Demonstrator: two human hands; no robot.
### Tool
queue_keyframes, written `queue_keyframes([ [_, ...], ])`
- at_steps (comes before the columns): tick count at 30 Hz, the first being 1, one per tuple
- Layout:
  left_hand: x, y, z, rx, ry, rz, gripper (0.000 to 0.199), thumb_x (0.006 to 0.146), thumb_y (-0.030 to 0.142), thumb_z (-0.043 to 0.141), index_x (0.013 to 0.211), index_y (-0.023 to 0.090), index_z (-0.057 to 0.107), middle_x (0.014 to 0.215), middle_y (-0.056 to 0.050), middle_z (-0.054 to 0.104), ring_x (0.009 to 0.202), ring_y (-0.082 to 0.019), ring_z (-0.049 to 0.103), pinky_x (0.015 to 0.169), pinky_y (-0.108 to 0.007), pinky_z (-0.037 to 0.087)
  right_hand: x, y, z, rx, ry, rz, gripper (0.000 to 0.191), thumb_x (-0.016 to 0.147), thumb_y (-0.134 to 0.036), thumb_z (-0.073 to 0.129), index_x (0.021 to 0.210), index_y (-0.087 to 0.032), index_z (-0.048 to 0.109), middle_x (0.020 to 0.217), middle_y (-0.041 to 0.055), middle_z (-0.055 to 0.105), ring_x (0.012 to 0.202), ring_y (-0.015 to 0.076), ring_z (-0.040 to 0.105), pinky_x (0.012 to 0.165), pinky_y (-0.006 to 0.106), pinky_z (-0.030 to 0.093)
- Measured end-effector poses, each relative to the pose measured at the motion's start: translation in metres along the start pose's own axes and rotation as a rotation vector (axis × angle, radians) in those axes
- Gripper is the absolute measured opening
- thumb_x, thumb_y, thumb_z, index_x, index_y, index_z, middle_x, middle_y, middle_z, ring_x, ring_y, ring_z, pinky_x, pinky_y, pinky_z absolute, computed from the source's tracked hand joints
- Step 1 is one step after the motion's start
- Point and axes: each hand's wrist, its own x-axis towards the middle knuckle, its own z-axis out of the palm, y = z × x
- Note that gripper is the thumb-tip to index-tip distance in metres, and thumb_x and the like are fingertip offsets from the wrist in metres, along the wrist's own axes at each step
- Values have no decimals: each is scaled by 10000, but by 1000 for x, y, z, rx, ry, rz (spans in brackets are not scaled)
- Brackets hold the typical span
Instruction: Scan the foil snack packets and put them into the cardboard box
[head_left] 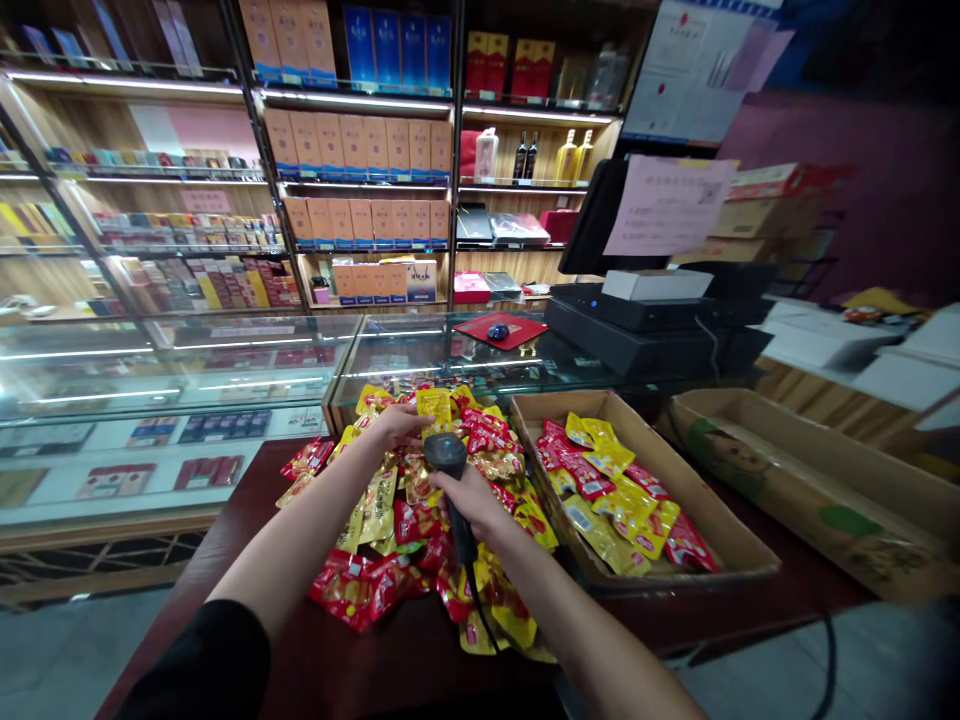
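My right hand (476, 500) is wrapped round the handle of a black barcode scanner (445, 456), whose cable hangs down toward me. Just beyond the scanner's head, my left hand (405, 425) pinches a small yellow packet (435, 407). Beneath both hands lies a wide heap of red, yellow and gold snack packets (379, 505) on a dark red table (247, 530). To the right of the heap, an open cardboard box (720, 510) holds several red and yellow packets (622, 500).
A second cardboard box (810, 480) stands farther right. Behind the heap is a glass display counter (405, 350) with a mouse (497, 332) on a red mat. A monitor (592, 215) and black till (622, 330) stand at the right back. Stocked shelves line the wall.
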Motion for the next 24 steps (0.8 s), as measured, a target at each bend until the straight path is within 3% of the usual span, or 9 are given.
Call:
queue_keyframes([
  [7, 4, 3, -7, -26, -8, -1, 453, 482, 284, 864, 861, 127, 671, 743, -55, 684, 559, -127, 605, 505, -251, 534, 14, -2, 0, -9, 56, -33, 169, 686, -307, 641, 673, -194, 516, 365, -61, 466, 322, 108, 426, 364, 222, 345],
  [12, 7, 10, -10, -14, -2, 18, 471, 505, 284, 854, 908, 136, 659, 797, -62, 699, 609, -137, 629, 507, -233, 530, 14, -6, 5, -31, 55, -17, 133, 667, -240, 632, 654, -198, 506, 370, -71, 463, 325, 104, 423, 365, 221, 353],
  [24, 14, 4, -12, 12, 9, 25, 457, 481, 289, 859, 867, 139, 667, 701, -34, 670, 563, -124, 601, 528, -246, 527, 19, 0, 2, -47, 39, -53, 110, 646, -220, 621, 679, -196, 519, 392, -66, 477, 353, 104, 435, 387, 223, 359],
])
